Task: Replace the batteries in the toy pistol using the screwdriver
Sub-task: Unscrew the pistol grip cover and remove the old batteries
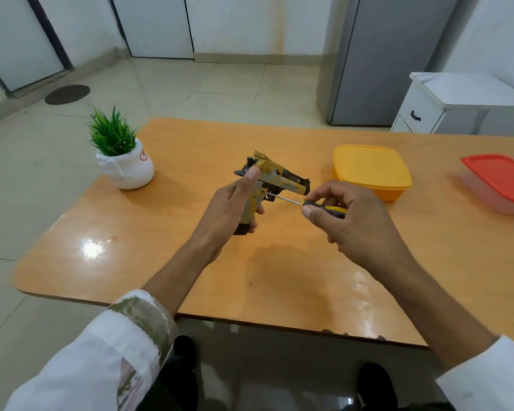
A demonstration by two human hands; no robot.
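Setting: orange table (161, 262) in a tiled room, seen from our head camera; a potted plant (122, 155) stands at its far left, a yellow box (371, 173) and a red-lidded box (499, 179) toward its right.
Toy pistol (275, 185): held in the air above the middle of the table, barrel to the right, grip downward.
Left hand (229, 203): wrapped round the grip, thumb laid up the rear of the pistol.
Right hand (347, 215): fingers curled round the screwdriver (309, 204) handle, thumb on its front end.
Screwdriver: shaft runs leftward; its tip meets a small hole in the frame near the trigger.
Step, as we judge it: working the cover screw. No batteries show, and the screw itself is too small to make out.
Risk one: the tip may ride out and chew the screw head, since the pistol has no support under it and can twist.
Risk two: a slipped tip would travel toward the left fingers just below it.
Risk three: a freed screw could drop, bounce off the glossy table and roll to the floor.
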